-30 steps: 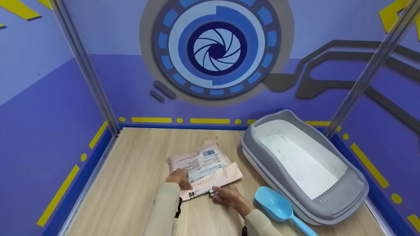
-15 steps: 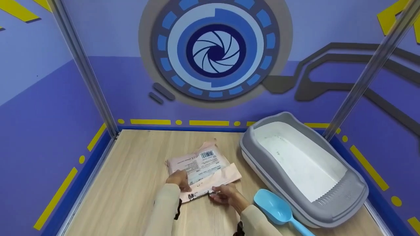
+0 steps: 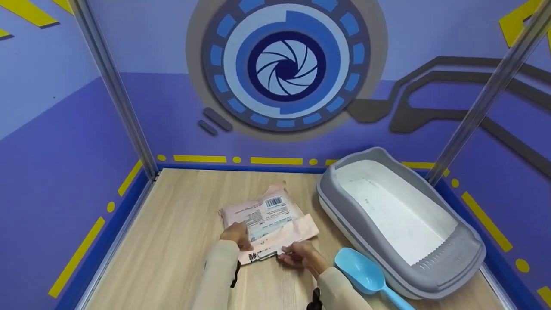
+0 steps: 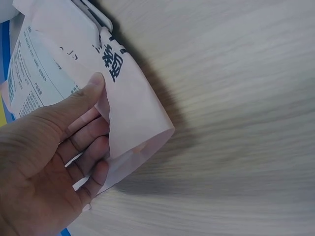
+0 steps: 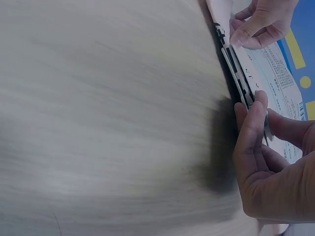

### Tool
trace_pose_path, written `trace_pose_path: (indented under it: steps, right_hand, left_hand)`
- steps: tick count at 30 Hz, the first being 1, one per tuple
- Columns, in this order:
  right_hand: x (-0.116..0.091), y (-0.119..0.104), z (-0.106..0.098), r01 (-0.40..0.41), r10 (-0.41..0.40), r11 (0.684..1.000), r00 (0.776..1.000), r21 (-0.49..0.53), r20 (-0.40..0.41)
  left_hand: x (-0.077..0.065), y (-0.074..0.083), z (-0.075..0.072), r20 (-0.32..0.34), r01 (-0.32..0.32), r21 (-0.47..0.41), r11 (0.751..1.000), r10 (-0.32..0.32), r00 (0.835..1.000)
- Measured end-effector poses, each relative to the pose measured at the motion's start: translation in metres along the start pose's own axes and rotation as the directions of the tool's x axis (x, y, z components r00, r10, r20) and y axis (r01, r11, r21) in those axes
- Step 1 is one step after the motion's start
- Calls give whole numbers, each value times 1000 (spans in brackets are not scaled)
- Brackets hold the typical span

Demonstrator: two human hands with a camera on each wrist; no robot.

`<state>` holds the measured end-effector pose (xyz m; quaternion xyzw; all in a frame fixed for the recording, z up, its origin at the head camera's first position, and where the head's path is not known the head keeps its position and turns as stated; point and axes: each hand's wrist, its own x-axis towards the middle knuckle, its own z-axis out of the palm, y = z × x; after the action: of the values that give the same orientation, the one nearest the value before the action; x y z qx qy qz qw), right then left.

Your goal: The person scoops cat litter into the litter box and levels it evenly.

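Note:
A pink packet (image 3: pixel 271 215) with a printed label and a barcode lies on the table, its near end folded over. At the left end of that fold, my left hand (image 3: pixel 236 234) pinches the layer between thumb and fingers; the fold's side gapes like a tube in the left wrist view. A slim silvery clip (image 3: pixel 267 257) sits along the folded edge. My right hand (image 3: pixel 299 255) pinches the clip at its right end, thumb on one side and fingers on the other in the right wrist view. How far the clip grips the packet is partly hidden by the fingers.
To the right stands a grey-rimmed litter box (image 3: pixel 447 269), white inside. A light-blue scoop (image 3: pixel 363 273) lies between it and my right forearm. Blue panelled walls (image 3: pixel 172 107) with metal posts enclose the wooden table (image 3: pixel 172 215).
The clip's silvery outline now shows more clearly along the folded edge, left of my right fingers. My left hand keeps its hold on the fold; the packet stays in place.

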<state>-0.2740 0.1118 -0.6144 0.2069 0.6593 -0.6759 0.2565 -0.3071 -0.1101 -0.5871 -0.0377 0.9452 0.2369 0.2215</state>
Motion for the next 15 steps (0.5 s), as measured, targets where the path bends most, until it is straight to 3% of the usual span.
trace_pose_path:
  steps: [9,15]
  right_hand:
    - [-1,8,-4,-31,29,999,997,27,77]
    - [-5,6,-8,-31,30,999,998,19,61]
  left_hand:
    - [4,-3,4,20,5,11,1000,-6,1000]
    - [9,-1,2,34,25,25,999,-25,999]
